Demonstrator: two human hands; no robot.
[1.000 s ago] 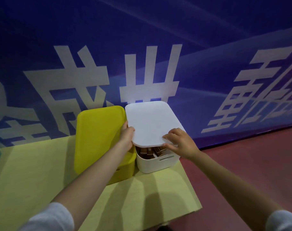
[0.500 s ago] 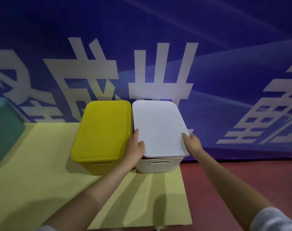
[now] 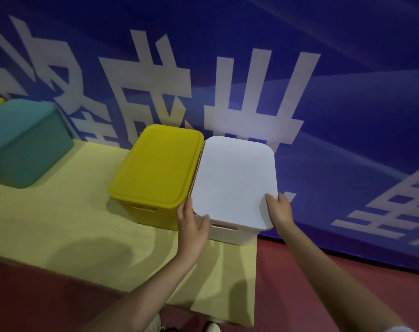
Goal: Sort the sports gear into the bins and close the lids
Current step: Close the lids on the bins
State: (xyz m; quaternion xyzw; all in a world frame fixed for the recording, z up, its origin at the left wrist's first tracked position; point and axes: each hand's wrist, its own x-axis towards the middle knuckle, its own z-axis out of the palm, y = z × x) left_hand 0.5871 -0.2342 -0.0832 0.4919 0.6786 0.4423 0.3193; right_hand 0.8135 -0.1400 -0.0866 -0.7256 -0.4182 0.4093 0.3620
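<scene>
Lid-closing step on white bin, at the table's right edge, touching the yellow bin. White lid lies flat on top. Left hand grips its near-left corner, right hand grips the near-right corner. Seating can't be confirmed. Next, probably: press both corners down evenly, then let go. Yellow bin and teal bin look lidded.
</scene>
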